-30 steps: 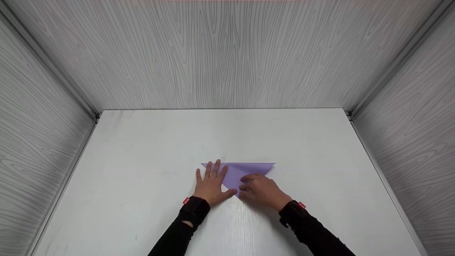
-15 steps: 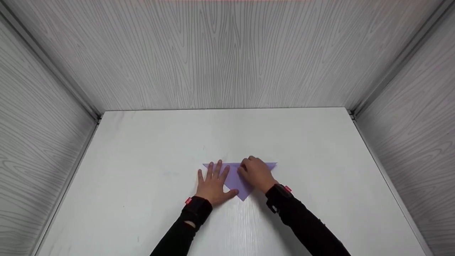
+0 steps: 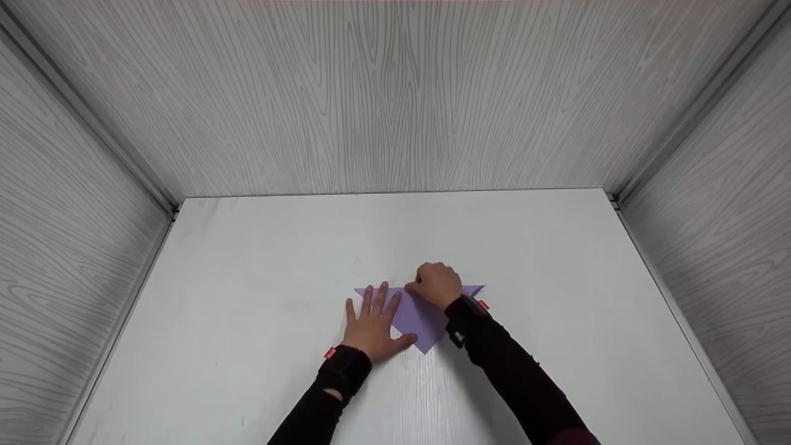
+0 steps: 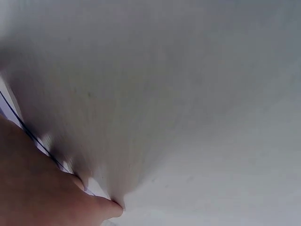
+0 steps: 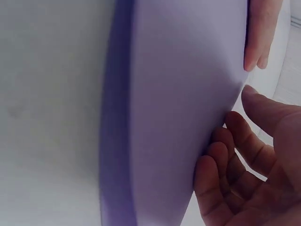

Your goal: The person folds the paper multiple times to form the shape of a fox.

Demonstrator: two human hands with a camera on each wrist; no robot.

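Observation:
A sheet of purple paper [image 3: 420, 326], folded into a triangle, lies on the white table with its long edge away from me and a point towards me. My left hand [image 3: 374, 334] rests on its left part, fingers spread and thumb near the front point. Curled at the middle of the far edge is my right hand [image 3: 439, 285], its knuckles up. In the right wrist view its fingertips [image 5: 205, 172] line the fold of the paper [image 5: 183, 94], the thumb beside them. Two layers show there at the near side, slightly apart.
The white tabletop [image 3: 259, 259] extends around the paper on all sides. A grey wood-grain panel [image 3: 383, 99] closes the back, with side panels at the left [image 3: 68, 216] and right [image 3: 717, 216]. Both wrists wear dark bands.
My right hand has moved from the paper's front right up to its far edge, and its fingers have curled in. The left hand stays on the paper, nearly still.

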